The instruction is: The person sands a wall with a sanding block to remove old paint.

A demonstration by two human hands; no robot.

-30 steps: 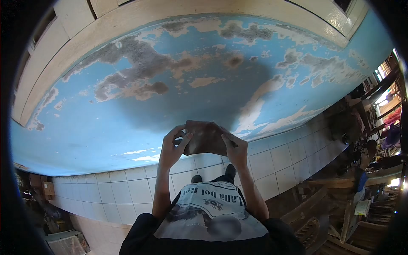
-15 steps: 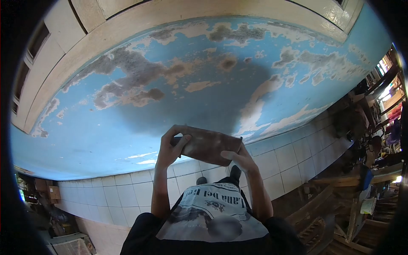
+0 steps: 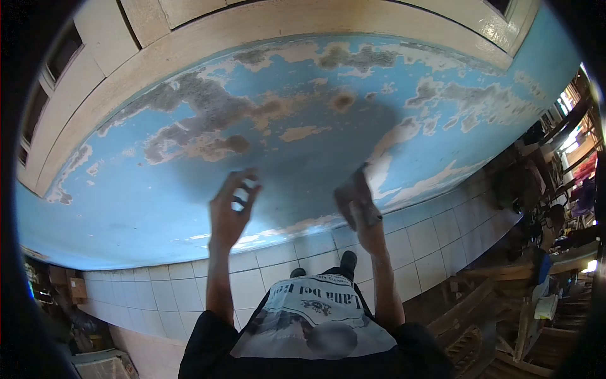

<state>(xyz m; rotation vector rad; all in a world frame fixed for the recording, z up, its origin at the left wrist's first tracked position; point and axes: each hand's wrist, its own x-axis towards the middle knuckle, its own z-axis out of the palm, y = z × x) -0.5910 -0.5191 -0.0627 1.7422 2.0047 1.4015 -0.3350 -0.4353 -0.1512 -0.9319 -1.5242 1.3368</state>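
My right hand [image 3: 366, 222] grips a brown-grey sheet of sandpaper [image 3: 348, 194], which is folded or bent over and blurred by motion. The sheet is in front of the lower part of a blue wall [image 3: 297, 183] with flaking paint. To the left, my left hand [image 3: 228, 208] is raised before the same wall, empty, its fingers curved and apart. A gap shows between its thumb and fingers.
Grey and cream bare patches [image 3: 208, 104] mark the wall below a cream wooden frame [image 3: 284, 22]. White floor tiles [image 3: 404, 246] run along its foot. Wooden furniture [image 3: 499, 309] stands at the right, and a cardboard box [image 3: 77, 288] sits at the far left.
My left hand has let go of the sandpaper and moved left, away from it. The sheet, stretched between both hands before, is now bent over in my right hand alone.
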